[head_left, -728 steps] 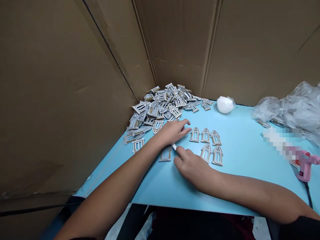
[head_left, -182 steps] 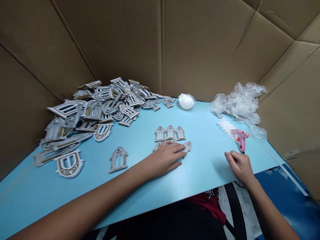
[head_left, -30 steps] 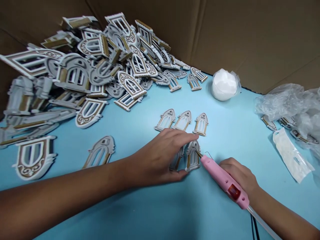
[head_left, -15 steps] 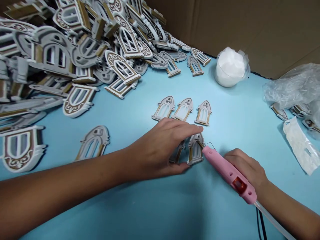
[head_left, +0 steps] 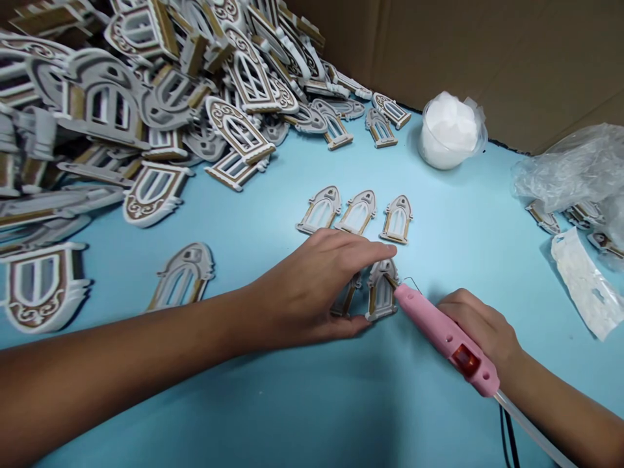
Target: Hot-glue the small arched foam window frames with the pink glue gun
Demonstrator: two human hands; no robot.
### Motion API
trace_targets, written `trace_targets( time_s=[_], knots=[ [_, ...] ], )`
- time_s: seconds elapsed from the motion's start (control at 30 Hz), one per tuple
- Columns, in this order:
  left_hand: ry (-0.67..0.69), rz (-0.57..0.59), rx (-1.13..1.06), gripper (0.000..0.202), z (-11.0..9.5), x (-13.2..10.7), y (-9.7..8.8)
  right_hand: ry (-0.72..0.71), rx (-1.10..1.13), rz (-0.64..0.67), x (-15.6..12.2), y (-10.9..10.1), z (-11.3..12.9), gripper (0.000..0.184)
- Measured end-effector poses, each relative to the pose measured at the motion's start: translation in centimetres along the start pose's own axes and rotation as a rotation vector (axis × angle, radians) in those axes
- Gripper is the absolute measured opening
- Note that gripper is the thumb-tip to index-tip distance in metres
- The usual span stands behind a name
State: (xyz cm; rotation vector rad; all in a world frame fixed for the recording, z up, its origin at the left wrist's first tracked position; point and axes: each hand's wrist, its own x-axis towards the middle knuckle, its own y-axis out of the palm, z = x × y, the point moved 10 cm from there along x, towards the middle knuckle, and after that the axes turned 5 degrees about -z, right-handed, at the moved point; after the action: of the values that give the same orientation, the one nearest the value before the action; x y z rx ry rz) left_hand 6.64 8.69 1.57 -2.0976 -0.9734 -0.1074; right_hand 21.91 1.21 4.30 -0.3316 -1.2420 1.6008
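My left hand lies over two small arched window pieces on the blue tabletop, thumb and forefinger pinching the right one. My right hand is closed round a pink glue gun, whose nozzle touches the upper right edge of that pinched piece. Just beyond my fingers, three more small arched pieces lie in a row. A single larger arched piece lies flat to the left of my forearm.
A big heap of grey and brown window frames fills the far left. A white tub wrapped in plastic stands at the back by the cardboard wall. Crumpled clear bags and a white packet lie at the right.
Over the last second the view has closed in on the table. The glue gun's nozzle has stayed at the pinched piece; both hands have held nearly still.
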Motion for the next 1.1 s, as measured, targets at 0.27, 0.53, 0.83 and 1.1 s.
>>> trace_targets(
  time_s=[0.27, 0.53, 0.83, 1.1],
  knots=[
    [-0.021, 0.008, 0.016, 0.066, 0.2, 0.0, 0.0, 0.040, 0.006, -0.009, -0.6, 0.2, -0.6, 0.027],
    [0.010, 0.002, 0.009, 0.067, 0.0, -0.1, 0.1, -0.006, -0.028, 0.025, 0.1, 0.0, 0.1, 0.026],
    [0.030, -0.008, 0.012, 0.067, -0.2, -0.1, 0.0, -0.030, -0.030, 0.018, -0.2, 0.0, 0.3, 0.026],
    [0.030, -0.005, 0.013, 0.067, -0.4, -0.1, -0.1, -0.045, -0.021, 0.020, -0.1, 0.1, 0.5, 0.026]
  ],
)
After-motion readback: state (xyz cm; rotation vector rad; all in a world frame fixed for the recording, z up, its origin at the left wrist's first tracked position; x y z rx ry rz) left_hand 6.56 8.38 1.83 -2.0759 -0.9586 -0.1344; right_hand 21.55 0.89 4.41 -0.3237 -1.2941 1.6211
